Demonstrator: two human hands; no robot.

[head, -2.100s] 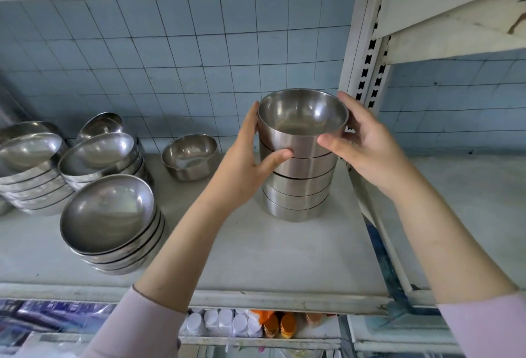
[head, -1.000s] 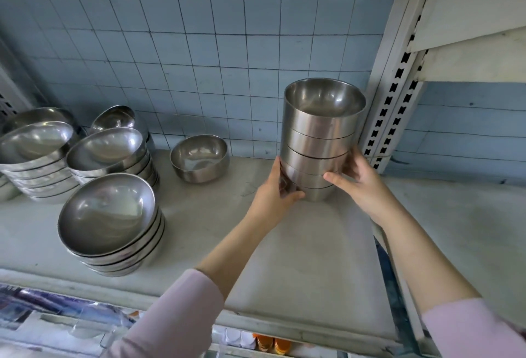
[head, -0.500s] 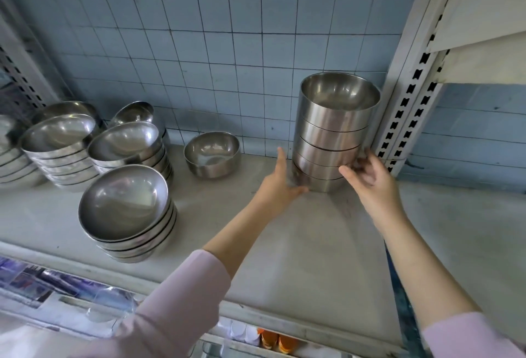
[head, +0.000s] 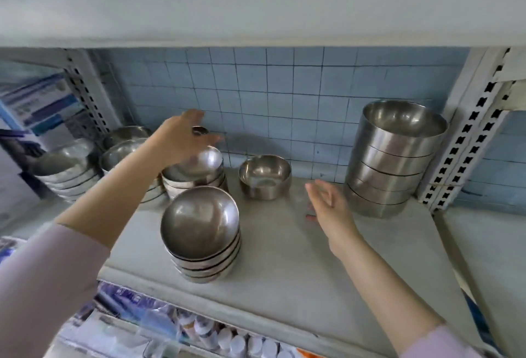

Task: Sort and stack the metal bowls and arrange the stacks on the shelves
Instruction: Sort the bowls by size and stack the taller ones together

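Bowls of bright metal stand in stacks along the shelf [head: 284,260] in the head view. The tall stack [head: 394,158], five or so straight-sided bowls nested upright, sits at the back right corner, close against the slotted upright [head: 466,147] and apart from both hands. The right hand [head: 331,208] hangs between that stack and the single bowl [head: 266,176], fingers straight and loosely spread, holding nothing, its fingertips near the shelf top. The left hand [head: 182,141] reaches over the rear stack [head: 196,171] of rounded bowls, fingers splayed wide above the top bowl's rim; the blur there is heavy, so contact cannot be told. In front of it stands the front stack [head: 202,232] of wide shallow bowls near the shelf's edge, untouched. More shallow bowls sit in the left stacks [head: 68,166] toward the far end. The shelf top is pale grey and scuffed. Behind runs a blue tiled wall [head: 284,92], another shelf board [head: 256,7] overhead, and small bottles [head: 227,340] on the level below.
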